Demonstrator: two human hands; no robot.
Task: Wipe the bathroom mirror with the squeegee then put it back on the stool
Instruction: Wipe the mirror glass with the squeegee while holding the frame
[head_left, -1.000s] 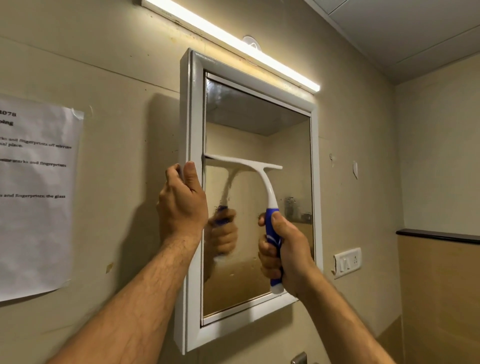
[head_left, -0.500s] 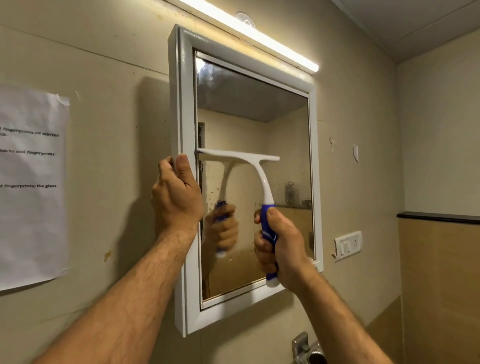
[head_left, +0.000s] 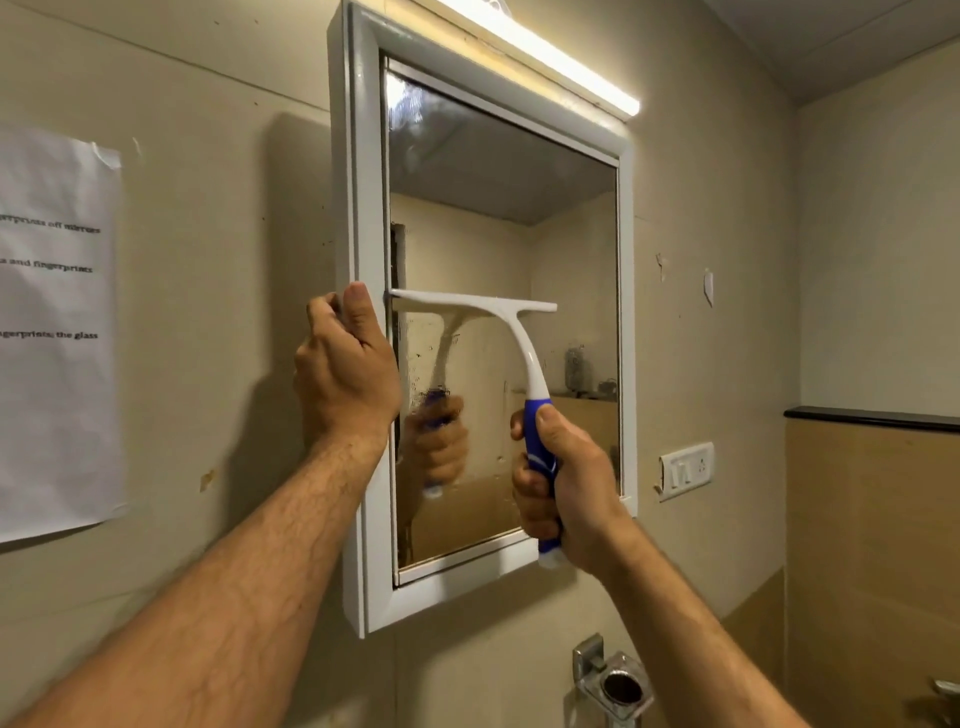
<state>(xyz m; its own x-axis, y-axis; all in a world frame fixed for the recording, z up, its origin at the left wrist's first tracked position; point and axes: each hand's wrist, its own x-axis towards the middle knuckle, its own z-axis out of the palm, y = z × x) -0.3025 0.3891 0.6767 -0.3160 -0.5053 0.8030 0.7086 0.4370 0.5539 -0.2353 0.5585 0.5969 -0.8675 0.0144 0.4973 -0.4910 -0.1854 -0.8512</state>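
A white-framed mirror (head_left: 498, 234) hangs on the beige wall. My left hand (head_left: 348, 374) grips the left side of its frame at mid height. My right hand (head_left: 563, 483) is wrapped around the blue handle of a white squeegee (head_left: 519, 338). The squeegee's blade lies level against the glass at about mid height, its left end next to my left thumb. Smears and spots show on the glass below the blade. The stool is out of sight.
A strip light (head_left: 550, 62) runs above the mirror. A printed paper sheet (head_left: 57, 332) is stuck to the wall at left. A switch plate (head_left: 685, 470) sits right of the mirror, a chrome holder (head_left: 613, 680) below it, and a dark ledge (head_left: 872, 418) at far right.
The view has tilted down, so the mirror sits higher in frame and the chrome holder has appeared. The squeegee blade has slid a little lower on the glass. Both grips are unchanged.
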